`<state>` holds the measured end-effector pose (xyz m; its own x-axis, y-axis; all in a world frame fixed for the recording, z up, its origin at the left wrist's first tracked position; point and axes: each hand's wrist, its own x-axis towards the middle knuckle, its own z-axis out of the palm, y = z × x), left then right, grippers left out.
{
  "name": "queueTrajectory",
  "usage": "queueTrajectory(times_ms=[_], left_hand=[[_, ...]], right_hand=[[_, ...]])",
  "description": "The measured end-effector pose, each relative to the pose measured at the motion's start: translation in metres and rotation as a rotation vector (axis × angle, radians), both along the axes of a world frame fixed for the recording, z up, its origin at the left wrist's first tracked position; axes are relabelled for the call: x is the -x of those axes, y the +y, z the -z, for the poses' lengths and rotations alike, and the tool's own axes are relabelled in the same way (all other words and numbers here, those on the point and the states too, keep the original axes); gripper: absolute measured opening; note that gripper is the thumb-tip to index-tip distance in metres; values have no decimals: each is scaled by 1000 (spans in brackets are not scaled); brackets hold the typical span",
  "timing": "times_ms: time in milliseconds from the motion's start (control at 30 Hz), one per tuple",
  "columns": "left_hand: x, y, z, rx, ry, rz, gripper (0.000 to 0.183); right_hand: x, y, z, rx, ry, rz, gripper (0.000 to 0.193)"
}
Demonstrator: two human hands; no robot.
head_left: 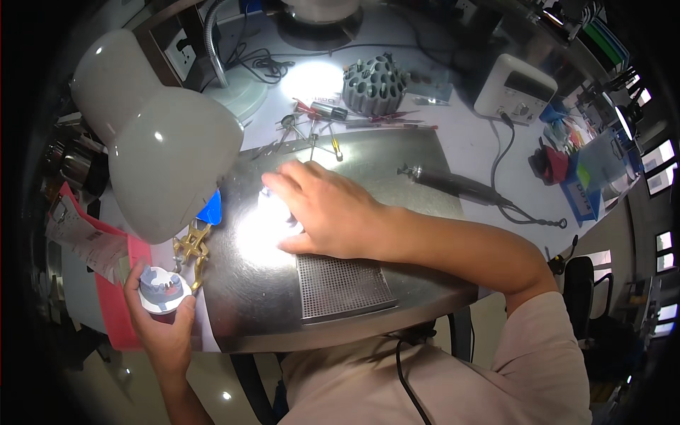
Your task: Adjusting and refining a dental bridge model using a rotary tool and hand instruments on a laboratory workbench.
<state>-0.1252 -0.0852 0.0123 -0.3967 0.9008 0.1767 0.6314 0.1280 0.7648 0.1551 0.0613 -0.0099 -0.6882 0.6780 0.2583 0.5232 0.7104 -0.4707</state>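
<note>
My left hand (163, 336) is closed round a grey dental model (159, 285) on a round white base, held near the pink tray at the lower left. Under the lamp's glare, my right hand (329, 212) grips a pale object (273, 210) over the metal work plate (255, 304). The light washes out that object, and my fingers cover part of it, so its kind cannot be made out. Between my hands stands a brass dental articulator (193, 244), with a blue piece (211, 210) above it.
A white desk lamp (173, 152) hangs close at the left. Beyond the plate lie several hand tools (315, 134) and a grey bur holder (375, 85). A corded handpiece (453, 184) rests at the right, near a white control box (516, 88). A perforated grate (343, 287) sits in the plate.
</note>
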Motion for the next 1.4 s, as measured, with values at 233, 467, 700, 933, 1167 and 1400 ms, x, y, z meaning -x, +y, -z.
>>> queueTrajectory(times_ms=[233, 467, 700, 933, 1167, 1400], left_hand=[[-15, -1, -3, -113, 282, -33, 77], [-40, 17, -18, -417, 328, 383, 71], [-161, 104, -36, 307, -1040, 739, 61], [-225, 145, -41, 330, -1573, 699, 37], [-209, 150, -35, 336, -1569, 1274, 45], [-148, 185, -9, 44, -1029, 500, 27]], right_hand=[[-96, -13, -35, -85, -92, 150, 64], [-216, -40, -23, 55, -351, 642, 45], [-143, -39, -77, 953, 311, 641, 44], [-94, -37, -55, 1045, 371, 360, 26], [-103, -34, -49, 1565, 625, -20, 20], [-123, -18, -52, 1425, 423, 297, 32]])
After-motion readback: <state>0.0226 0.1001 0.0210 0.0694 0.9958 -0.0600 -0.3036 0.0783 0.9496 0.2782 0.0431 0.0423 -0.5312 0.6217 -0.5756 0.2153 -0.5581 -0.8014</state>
